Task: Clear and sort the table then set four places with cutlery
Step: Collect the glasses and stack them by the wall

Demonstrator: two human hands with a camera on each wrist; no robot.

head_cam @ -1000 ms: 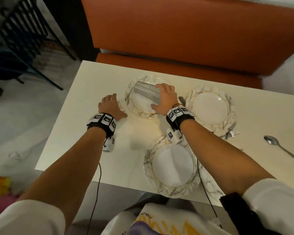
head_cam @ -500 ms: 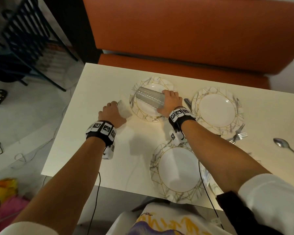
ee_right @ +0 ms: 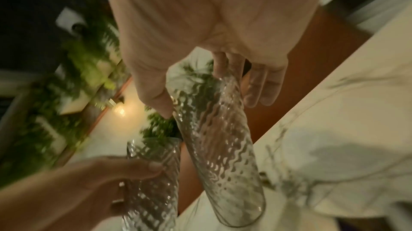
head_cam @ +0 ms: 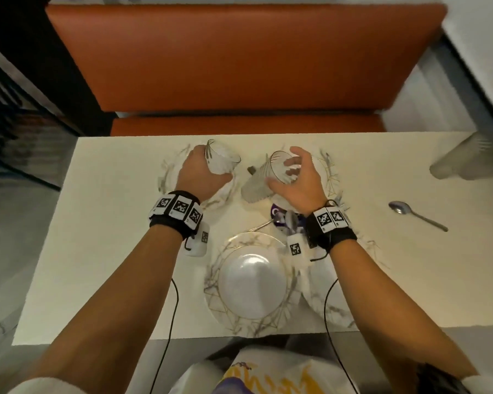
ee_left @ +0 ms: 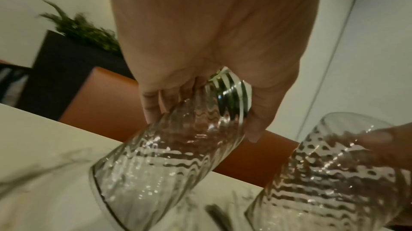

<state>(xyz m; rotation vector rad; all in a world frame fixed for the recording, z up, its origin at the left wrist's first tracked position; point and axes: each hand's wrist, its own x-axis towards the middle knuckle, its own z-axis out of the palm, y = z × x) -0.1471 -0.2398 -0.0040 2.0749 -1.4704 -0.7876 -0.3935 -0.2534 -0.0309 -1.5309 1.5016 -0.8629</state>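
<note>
With each of the hands wrapped round a ribbed glass, left hand (head_cam: 202,177) and right hand (head_cam: 296,180), lift both (head_cam: 221,160) (head_cam: 264,179) clear of the plates before sorting them aside on the tabletop (head_cam: 103,223).

Two clear ribbed glasses are tilting above the table: one glass (head_cam: 221,160) in the left hand (head_cam: 201,173), the other glass (head_cam: 264,180) (beside it, not touching) in the right hand (head_cam: 299,182)

glasses (head_cam: 257,182): clear, rippled ribbing
plates (head_cam: 289,301): white, grey marbling, gold lines
counter (head_cam: 103,223): cream
bench seat (head_cam: 239,58): orange
spoon (head_cam: 416,216): silver
wristbands (head_cam: 177,214): black with black-and-white tags
</note>
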